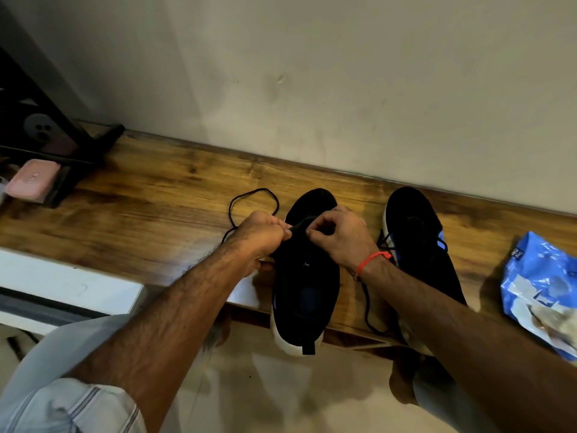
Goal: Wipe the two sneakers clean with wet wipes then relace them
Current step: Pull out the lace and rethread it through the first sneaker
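On the wooden bench (pixel 162 195), our left hand (pixel 260 235) and right hand (pixel 338 237) pinch a black lace (pixel 249 195) at the near sneaker (pixel 307 276); relacing underway, the second sneaker (pixel 418 232) seemingly laced, wipes pack (pixel 540 282) aside.

Both hands (pixel 262 232) (pixel 340 235) pinch black lace (pixel 253 195) over left sneaker (pixel 307 276).

Wipes pack (pixel 543 295) cropped at right.
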`<state>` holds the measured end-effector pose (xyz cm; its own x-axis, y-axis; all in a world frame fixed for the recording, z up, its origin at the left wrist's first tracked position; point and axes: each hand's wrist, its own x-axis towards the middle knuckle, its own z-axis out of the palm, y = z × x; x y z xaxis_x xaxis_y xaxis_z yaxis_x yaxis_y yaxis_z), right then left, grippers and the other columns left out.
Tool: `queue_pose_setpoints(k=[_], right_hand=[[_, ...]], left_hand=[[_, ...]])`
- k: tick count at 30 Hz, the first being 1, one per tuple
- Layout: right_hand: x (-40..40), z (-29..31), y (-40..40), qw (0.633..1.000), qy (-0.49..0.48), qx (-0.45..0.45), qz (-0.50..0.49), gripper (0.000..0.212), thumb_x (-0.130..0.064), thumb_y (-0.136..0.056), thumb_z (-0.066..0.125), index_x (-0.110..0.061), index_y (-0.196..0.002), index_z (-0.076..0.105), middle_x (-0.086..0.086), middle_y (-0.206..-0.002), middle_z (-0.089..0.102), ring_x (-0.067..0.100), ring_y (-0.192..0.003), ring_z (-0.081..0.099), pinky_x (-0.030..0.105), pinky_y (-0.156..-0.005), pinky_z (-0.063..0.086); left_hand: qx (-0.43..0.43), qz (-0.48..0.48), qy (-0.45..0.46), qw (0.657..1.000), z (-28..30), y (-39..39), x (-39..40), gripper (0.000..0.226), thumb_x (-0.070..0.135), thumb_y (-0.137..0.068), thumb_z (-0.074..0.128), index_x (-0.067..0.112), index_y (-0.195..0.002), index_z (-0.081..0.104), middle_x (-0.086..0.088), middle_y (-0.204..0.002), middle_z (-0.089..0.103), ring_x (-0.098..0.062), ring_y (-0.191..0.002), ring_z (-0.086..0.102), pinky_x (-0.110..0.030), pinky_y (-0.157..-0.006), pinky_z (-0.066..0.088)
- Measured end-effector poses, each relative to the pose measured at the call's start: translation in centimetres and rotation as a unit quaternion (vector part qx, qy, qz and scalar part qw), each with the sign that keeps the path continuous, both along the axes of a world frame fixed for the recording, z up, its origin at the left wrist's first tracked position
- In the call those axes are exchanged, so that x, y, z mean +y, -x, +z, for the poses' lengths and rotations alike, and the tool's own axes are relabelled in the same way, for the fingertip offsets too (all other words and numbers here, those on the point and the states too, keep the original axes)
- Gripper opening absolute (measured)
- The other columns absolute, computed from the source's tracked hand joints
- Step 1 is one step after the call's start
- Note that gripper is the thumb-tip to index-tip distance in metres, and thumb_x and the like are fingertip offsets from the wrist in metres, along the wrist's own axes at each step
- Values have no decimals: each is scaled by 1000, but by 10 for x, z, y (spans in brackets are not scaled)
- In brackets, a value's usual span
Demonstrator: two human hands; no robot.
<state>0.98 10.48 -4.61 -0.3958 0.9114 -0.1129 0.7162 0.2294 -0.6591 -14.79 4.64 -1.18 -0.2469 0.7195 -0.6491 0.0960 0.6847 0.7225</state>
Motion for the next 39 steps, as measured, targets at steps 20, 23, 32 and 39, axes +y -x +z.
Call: queue_pose_setpoints(k=[20, 23, 32, 39], right_hand=[[-3, -3, 4, 996, 65, 48, -29, 5, -22, -85, 76, -23, -85, 71, -8, -95, 53, 9, -92, 53, 20, -75, 45], [-2, -5, 5, 997, 62, 23, -29, 5, -20, -87, 74, -23, -89, 72, -7, -96, 54, 10, -93, 54, 20, -75, 44], [-7, -4, 5, 996, 52, 63, -34, 8, -42, -85, 68, -39, -83, 61, -18, -84, 63, 11, -93, 62, 44, -90, 52], [-14, 10, -1, 992, 27, -111, 49, 43, -74, -86, 45, -54, -122, 57, -8, -120, 40, 21, -119, 29, 44, -98, 26]], left_hand=[[1, -3, -38, 999, -6, -3, -4, 25, 21, -108, 49, 15, -109, 73, -3, -102, 75, -13, -71, 70, -25, -53, 54], [-12, 25, -40, 999, -9, -8, -4, 22, 17, -107, 51, 13, -110, 72, 0, -95, 72, -11, -65, 66, -24, -54, 50], [38, 27, -58, 997, -17, -11, 0, 8, 21, -98, 67, 15, -95, 72, -3, -97, 73, -11, -75, 65, -17, -42, 44], [-3, 78, -63, 995, -8, -1, 4, 16, 12, -105, 53, 17, -94, 63, -8, -106, 74, -20, -70, 68, -25, -44, 51]])
